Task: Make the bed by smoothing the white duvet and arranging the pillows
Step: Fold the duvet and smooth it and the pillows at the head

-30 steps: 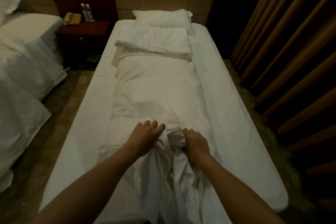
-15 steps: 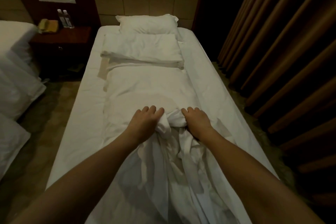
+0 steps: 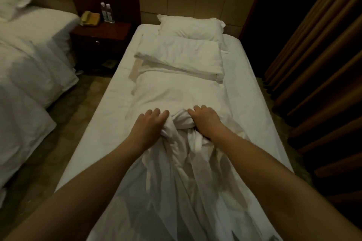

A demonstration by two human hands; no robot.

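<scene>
Both the left hand (image 3: 149,126) and right hand (image 3: 207,121) clutch a bunched fold of the white duvet (image 3: 176,92) mid-bed, below two stacked pillows (image 3: 188,45); no writing is readable

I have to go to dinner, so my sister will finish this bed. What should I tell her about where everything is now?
Left hand: grips a bunched fold of the duvet.
Right hand: grips the same bunch from the other side.
The duvet lies in a narrow, crumpled strip down the middle of the bed.
Two pillows sit at the head, the nearer one flat.
Done: nothing finished.
Left: spread and smooth the duvet, then arrange the pillows.
</scene>
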